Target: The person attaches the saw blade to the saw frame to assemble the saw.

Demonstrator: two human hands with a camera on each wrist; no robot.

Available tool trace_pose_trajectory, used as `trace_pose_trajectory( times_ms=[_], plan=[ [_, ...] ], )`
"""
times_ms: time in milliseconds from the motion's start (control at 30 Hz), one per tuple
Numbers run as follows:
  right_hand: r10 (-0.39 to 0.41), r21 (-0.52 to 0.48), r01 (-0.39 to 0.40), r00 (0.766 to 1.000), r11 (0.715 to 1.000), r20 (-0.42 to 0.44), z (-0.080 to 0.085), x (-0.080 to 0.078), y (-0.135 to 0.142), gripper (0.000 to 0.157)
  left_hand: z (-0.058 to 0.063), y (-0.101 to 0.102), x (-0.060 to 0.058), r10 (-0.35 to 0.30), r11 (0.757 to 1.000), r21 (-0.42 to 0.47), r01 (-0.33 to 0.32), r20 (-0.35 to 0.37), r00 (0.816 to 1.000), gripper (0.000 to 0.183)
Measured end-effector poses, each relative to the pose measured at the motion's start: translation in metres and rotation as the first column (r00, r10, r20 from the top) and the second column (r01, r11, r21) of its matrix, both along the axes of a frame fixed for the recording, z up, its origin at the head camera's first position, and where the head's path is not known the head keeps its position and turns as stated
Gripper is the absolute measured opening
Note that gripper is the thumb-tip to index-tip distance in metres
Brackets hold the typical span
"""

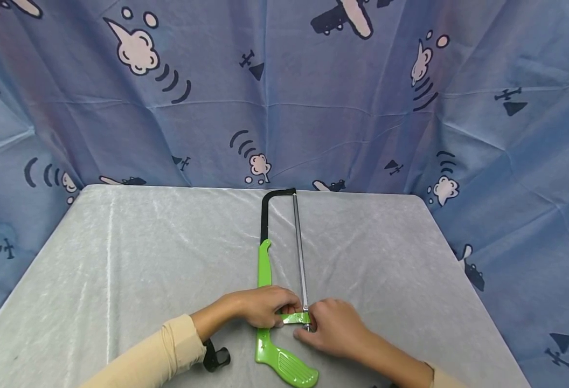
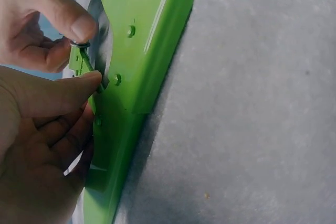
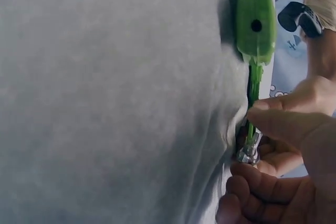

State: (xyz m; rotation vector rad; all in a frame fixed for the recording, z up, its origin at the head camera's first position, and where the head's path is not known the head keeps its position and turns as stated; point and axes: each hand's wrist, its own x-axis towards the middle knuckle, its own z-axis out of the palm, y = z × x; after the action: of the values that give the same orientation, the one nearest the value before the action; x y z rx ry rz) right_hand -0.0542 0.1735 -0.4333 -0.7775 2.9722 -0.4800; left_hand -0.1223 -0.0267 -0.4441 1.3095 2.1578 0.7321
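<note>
A hacksaw (image 1: 264,264) with a green handle and black front frame lies along the grey cloth, its handle nearest me. On its right side runs the silver blade bar (image 1: 299,242), which meets a green crosspiece (image 1: 293,318) at the near end. My left hand (image 1: 267,306) reaches over the green frame and pinches that crosspiece between thumb and fingers. From the right, my right hand (image 1: 335,327) holds the silver nut-like fitting (image 3: 249,153) at the crosspiece's end, thumb on one side and curled fingers on the other. Fingers partly hide the fitting.
A grey cloth-covered table (image 1: 168,258) spreads around the saw. Blue patterned curtains (image 1: 216,81) hang behind it and at both sides. A black device (image 1: 215,357) shows at the left wrist.
</note>
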Motion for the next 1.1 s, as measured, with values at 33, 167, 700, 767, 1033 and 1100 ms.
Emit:
trace_pose_trajectory(
  times_ms=[33, 167, 700, 767, 1033, 1100],
  plan=[
    [-0.009, 0.012, 0.009, 1.000, 1.000, -0.019, -0.0006, 0.0002, -0.0010, 0.045, -0.0001, 0.0001, 0.0001, 0.000, 1.000, -0.001, 0.000, 0.000, 1.000, 0.030],
    [-0.031, 0.037, 0.032, 0.998, 0.999, -0.052, -0.0011, 0.0006, -0.0036, 0.047, 0.0004, 0.0001, 0.0005, 0.005, 1.000, -0.006, -0.005, 0.003, 1.000, 0.030],
    [-0.020, 0.011, 0.021, 0.999, 1.000, -0.044, -0.0012, 0.0007, -0.0031, 0.044, 0.0053, 0.0000, 0.0019, 0.011, 1.000, 0.011, -0.011, 0.025, 1.000, 0.028],
    [-0.017, 0.006, 0.017, 0.999, 1.000, -0.041, -0.0014, 0.0010, -0.0027, 0.044, 0.0053, 0.0001, 0.0021, 0.010, 1.000, 0.008, -0.010, 0.021, 1.000, 0.028],
    [-0.007, -0.019, 0.007, 1.000, 1.000, -0.028, -0.0006, 0.0018, -0.0011, 0.041, 0.0046, -0.0001, 0.0021, 0.002, 1.000, 0.013, -0.002, 0.005, 1.000, 0.028],
    [-0.007, -0.028, 0.006, 1.000, 1.000, -0.023, -0.0004, 0.0020, -0.0005, 0.039, 0.0042, -0.0002, 0.0021, 0.003, 1.000, 0.005, -0.003, -0.009, 1.000, 0.028]
  ],
)
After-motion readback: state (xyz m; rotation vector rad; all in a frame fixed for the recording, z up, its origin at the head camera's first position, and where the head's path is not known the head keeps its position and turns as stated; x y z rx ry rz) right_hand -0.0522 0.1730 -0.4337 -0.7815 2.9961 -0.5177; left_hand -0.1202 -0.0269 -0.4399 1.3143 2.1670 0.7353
